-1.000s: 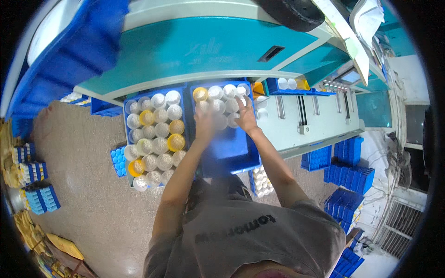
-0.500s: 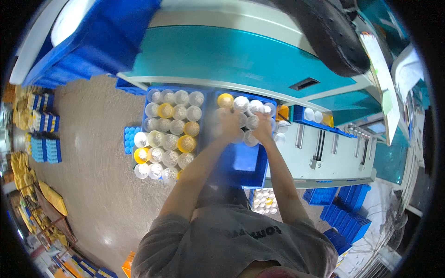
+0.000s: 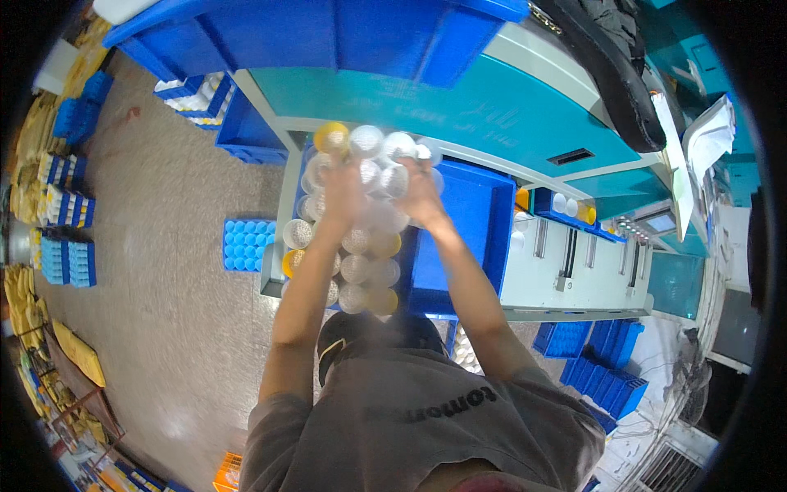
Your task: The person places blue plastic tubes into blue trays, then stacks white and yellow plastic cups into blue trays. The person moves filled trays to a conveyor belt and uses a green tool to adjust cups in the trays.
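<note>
Between my left hand and my right hand, I clasp a cluster of round white cups. A yellow cup stands at the cluster's far left corner. Both hands press inward from the sides, with motion blur over the fingers. The cluster is over a full group of similar white and yellow cups on the left; whether it rests on them is hidden. To the right of my right hand is a blue tray with its bare bottom showing.
A large blue bin overhangs the far side, before a teal machine panel. Light-blue cups stand at left. A blue tray of cups and a white machine surface lie right. Blue crates sit lower right.
My hands have moved left with the cluster of cups, from the right blue tray to over the left group. The right tray's bottom is now uncovered. The head view has shifted too.
</note>
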`<state>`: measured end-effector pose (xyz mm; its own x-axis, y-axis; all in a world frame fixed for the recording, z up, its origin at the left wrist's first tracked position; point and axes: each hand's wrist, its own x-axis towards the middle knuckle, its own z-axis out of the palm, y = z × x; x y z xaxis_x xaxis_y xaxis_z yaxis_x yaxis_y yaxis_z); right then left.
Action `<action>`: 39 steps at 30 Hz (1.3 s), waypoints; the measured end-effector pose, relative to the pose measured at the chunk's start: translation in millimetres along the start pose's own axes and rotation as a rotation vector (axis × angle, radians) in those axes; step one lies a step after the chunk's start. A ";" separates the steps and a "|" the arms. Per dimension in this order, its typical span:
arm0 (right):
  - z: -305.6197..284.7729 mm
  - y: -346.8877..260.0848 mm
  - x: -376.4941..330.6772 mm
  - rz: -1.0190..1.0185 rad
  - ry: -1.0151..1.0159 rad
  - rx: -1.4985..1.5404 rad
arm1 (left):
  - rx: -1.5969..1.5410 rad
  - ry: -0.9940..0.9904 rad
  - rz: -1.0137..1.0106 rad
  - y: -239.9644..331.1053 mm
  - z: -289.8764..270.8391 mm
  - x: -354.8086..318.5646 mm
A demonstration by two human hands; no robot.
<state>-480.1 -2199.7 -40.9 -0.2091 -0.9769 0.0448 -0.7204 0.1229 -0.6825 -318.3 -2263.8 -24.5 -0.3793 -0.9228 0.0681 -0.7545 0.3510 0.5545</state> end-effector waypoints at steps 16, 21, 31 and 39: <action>40.5 -28.4 28.5 0.227 -0.412 -0.190 | 0.008 -0.476 0.093 -87.6 -1.8 39.3; 4.2 -38.6 10.3 0.257 -0.224 -0.265 | -0.203 0.238 0.195 -126.4 -31.0 -28.9; 92.4 14.3 51.7 -0.579 0.031 -0.484 | -1.219 0.677 -1.371 -124.7 121.9 -333.1; 101.9 33.3 72.1 -0.547 -0.107 -0.564 | -1.693 0.962 -1.421 -53.6 124.6 -285.8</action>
<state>-451.8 -2283.9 -134.8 0.3157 -0.9322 0.1770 -0.9350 -0.3374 -0.1095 -236.2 -1999.1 -177.0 0.3777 -0.3440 -0.8597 0.8595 -0.2151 0.4637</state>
